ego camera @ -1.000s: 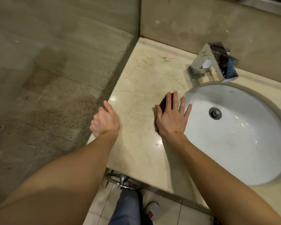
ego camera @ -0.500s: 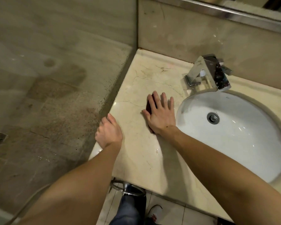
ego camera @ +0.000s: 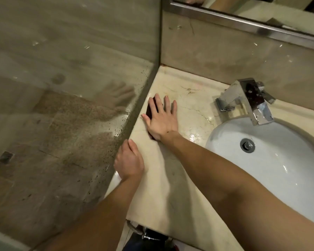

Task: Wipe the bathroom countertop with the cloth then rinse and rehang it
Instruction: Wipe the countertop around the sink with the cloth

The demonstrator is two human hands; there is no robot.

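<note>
My right hand lies flat, fingers spread, pressing a dark maroon cloth onto the beige marble countertop near its left edge by the glass. Only a strip of the cloth shows past my thumb and index finger. My left hand rests loosely curled on the countertop's left front edge, holding nothing.
A spotted glass partition runs along the left edge. A white oval sink with a drain sits to the right, a chrome faucet behind it. A mirror frame runs above. A chrome ring hangs below the counter front.
My right hand has slid the cloth leftward and toward the back, from beside the sink rim to the glass edge. The left hand has stayed on the counter edge.
</note>
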